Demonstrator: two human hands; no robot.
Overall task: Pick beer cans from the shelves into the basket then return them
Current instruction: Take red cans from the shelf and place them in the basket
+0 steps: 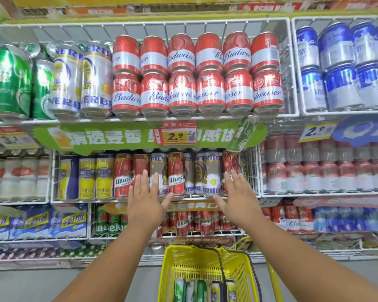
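Both my hands are raised in front of the middle shelf with fingers spread, holding nothing. My left hand (146,197) is in front of a red Wusu can (176,175) and a beige Pilsner can (158,171). My right hand (235,198) hovers before silver cans (211,173) and another red can (229,164). Whether fingertips touch the cans is unclear. Below, a yellow basket (172,269) holds several green and yellow-white cans (202,289).
Red Budweiser cans (196,73) fill the wire shelf above, with green cans (11,81) at left and blue cans (345,66) at right. A green banner with a 2.9 price tag (176,136) runs under it. Heineken cans (109,223) sit on the lower shelf.
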